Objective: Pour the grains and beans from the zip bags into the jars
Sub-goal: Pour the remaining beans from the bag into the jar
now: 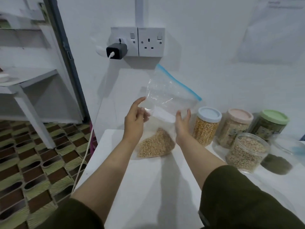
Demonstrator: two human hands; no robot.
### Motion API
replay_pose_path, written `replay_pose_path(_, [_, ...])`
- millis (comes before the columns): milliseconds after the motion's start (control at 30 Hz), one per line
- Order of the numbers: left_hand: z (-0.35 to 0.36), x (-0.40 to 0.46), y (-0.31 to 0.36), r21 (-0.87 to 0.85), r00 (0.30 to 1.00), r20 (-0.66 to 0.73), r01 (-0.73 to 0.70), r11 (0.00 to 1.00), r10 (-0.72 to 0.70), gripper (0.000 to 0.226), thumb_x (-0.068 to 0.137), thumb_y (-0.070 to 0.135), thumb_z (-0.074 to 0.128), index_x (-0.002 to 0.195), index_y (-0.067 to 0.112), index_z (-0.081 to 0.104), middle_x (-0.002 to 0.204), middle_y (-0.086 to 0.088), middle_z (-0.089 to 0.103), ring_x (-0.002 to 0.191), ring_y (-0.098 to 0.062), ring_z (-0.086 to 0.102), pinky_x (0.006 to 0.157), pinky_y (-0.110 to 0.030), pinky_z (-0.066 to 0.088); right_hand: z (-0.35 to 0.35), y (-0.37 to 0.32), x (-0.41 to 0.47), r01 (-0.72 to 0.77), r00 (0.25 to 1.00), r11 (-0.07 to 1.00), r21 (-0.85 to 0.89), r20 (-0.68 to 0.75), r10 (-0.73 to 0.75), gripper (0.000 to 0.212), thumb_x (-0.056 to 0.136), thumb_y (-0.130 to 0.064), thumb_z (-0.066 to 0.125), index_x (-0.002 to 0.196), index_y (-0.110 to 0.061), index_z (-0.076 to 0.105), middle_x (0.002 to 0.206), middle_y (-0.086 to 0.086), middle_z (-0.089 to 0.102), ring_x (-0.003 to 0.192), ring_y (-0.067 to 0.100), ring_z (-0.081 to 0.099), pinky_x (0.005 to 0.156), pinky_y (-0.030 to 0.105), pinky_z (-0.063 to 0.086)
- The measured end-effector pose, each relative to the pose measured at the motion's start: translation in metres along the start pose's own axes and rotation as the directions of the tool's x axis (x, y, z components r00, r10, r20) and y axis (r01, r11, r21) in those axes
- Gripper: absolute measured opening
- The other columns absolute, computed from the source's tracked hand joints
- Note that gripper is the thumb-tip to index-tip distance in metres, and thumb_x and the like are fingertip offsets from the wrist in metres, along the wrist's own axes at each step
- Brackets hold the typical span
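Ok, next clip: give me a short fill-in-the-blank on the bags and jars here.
1. The empty bag held up by both hands has a ____ zip strip.
2. The jar nearest the camera has no ____.
3. The full bag lies on the ____.
4. The corn jar has a ____ lid.

Missing words: blue; lid; table; blue

No readable text; paper sheet (270,30) on wall too blurred.

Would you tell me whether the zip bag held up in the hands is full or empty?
Empty: the raised zip bag is clear throughout, with no grains visible inside.
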State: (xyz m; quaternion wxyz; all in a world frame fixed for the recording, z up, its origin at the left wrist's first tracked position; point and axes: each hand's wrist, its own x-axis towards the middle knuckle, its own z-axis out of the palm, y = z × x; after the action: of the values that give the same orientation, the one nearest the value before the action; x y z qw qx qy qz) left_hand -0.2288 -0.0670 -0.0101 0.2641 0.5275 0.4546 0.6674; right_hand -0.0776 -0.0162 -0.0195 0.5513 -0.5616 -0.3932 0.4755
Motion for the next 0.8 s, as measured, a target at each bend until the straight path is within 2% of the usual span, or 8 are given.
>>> replay_pose_path(133, [-0.004,-0.026,0.023,-0.026,0.997,-0.061,-0.037,0.999,0.035,0.045,0.106,0.011,0.041,0.124,0.049,0.056,0.086,-0.004,0.062,0.078,-0.012,0.058,0.082,-0.03,0.056,-0.002,-0.011,-0.016,0.14,0.99,0.989,0.039,-0.005,-0.14,0.06,0.105,-0.038,0.049,0.157,-0.034,0.02,0.154,0.008,0.037,0.132,0.02,0.043,0.103,0.029,0.034])
replay_pose_path(267, [-0.012,-0.058,0.043,-0.075,0.985,-0.158,-0.077,0.994,0.064,0.045,0.106,0.012,0.044,0.128,0.05,0.054,0.086,-0.003,0.06,0.08,-0.012,0.057,0.08,-0.028,0.054,-0.023,-0.013,-0.056,0.321,0.946,0.947,-0.03,-0.038,-0.322,0.059,0.101,-0.042,0.054,0.154,-0.031,0.032,0.15,0.002,0.041,0.132,0.014,0.04,0.113,0.033,0.033])
replay_pose_path(433, [-0.019,-0.103,0.066,-0.079,0.98,-0.186,-0.087,0.993,0.071,0.045,0.105,0.01,0.045,0.133,0.045,0.05,0.081,0.007,0.06,0.077,-0.01,0.056,0.083,-0.03,0.055,-0.068,-0.017,-0.12,0.416,0.906,0.908,-0.05,-0.063,-0.418,0.054,0.097,-0.04,0.063,0.147,-0.034,0.042,0.14,-0.006,0.048,0.128,0.012,0.045,0.113,0.03,0.036])
replay_pose_path(500, [-0.018,-0.122,0.074,-0.085,0.98,-0.191,-0.079,0.993,0.062,0.047,0.105,0.009,0.045,0.133,0.047,0.051,0.082,0.005,0.06,0.078,-0.01,0.057,0.082,-0.029,0.055,-0.087,-0.016,-0.144,0.431,0.899,0.901,-0.04,-0.06,-0.433,0.053,0.095,-0.037,0.065,0.144,-0.037,0.045,0.129,-0.01,0.052,0.113,0.0,0.051,0.103,0.02,0.04])
replay_pose_path(600, [-0.017,-0.15,0.08,-0.104,0.982,-0.185,-0.057,0.993,0.037,0.048,0.105,0.008,0.045,0.131,0.048,0.051,0.086,-0.004,0.058,0.082,-0.01,0.057,0.081,-0.024,0.053,-0.112,-0.008,-0.175,0.441,0.894,0.897,-0.038,-0.067,-0.442,0.054,0.095,-0.026,0.068,0.144,-0.034,0.047,0.095,-0.018,0.045,0.073,-0.016,0.049,0.074,0.004,0.041])
replay_pose_path(667, [-0.016,-0.167,0.078,-0.096,0.983,-0.181,-0.028,0.995,0.011,0.048,0.105,0.008,0.044,0.13,0.047,0.052,0.084,-0.002,0.058,0.082,-0.01,0.057,0.08,-0.023,0.052,-0.125,0.004,-0.191,0.42,0.905,0.905,-0.072,-0.034,-0.423,0.054,0.095,-0.022,0.068,0.143,-0.034,0.046,0.086,-0.015,0.042,0.064,-0.01,0.047,0.069,0.006,0.043])
replay_pose_path(767, [-0.015,-0.186,0.074,-0.066,0.977,-0.213,0.013,0.998,-0.026,0.043,0.105,0.01,0.044,0.131,0.043,0.052,0.078,0.009,0.059,0.078,-0.005,0.056,0.076,-0.018,0.05,-0.141,0.02,-0.205,0.379,0.925,0.919,-0.111,0.031,-0.378,0.053,0.095,-0.022,0.067,0.141,-0.038,0.046,0.084,-0.013,0.044,0.065,-0.005,0.048,0.078,0.023,0.051])
replay_pose_path(800, [-0.014,-0.19,0.075,-0.058,0.974,-0.224,0.015,0.998,-0.028,0.042,0.105,0.01,0.044,0.131,0.041,0.052,0.076,0.012,0.059,0.077,-0.004,0.055,0.075,-0.017,0.05,-0.146,0.023,-0.207,0.375,0.927,0.919,-0.123,0.044,-0.372,0.053,0.095,-0.022,0.067,0.142,-0.036,0.046,0.085,-0.014,0.045,0.065,-0.005,0.049,0.08,0.023,0.051])
